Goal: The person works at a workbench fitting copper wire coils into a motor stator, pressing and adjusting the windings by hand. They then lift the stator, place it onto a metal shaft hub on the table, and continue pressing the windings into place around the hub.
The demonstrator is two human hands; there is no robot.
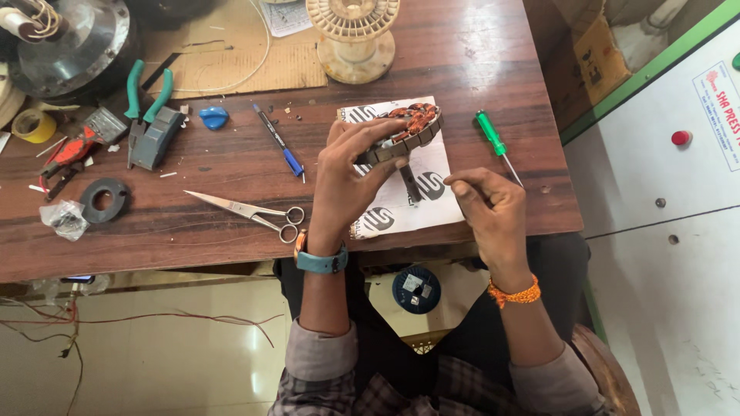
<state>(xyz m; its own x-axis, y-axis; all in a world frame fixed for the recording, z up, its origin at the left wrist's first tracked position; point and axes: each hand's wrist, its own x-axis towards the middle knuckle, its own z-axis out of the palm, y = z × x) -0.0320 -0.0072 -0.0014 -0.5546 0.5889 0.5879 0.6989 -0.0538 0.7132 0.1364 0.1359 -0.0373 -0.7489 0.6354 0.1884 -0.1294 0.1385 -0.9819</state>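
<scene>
My left hand (348, 176) grips a round motor stator (411, 128) with copper-coloured windings, holding it tilted on edge over a white printed sheet (420, 199) on the wooden table (231, 166). A thin dark rod or tool (409, 183) hangs below the stator, over the sheet. My right hand (490, 204) hovers just right of the sheet with thumb and forefinger pinched together; whatever it pinches is too small to make out. A green-handled screwdriver (491, 135) lies just beyond my right hand.
Scissors (248, 210) lie left of my left hand, a blue pen (278, 140) beyond them. Green-handled pliers (146, 104), a blue cap (213, 117), a black ring (105, 199), yellow tape (34, 125) and red cutters (71, 152) sit at left. A cream spool (354, 35) stands at the back.
</scene>
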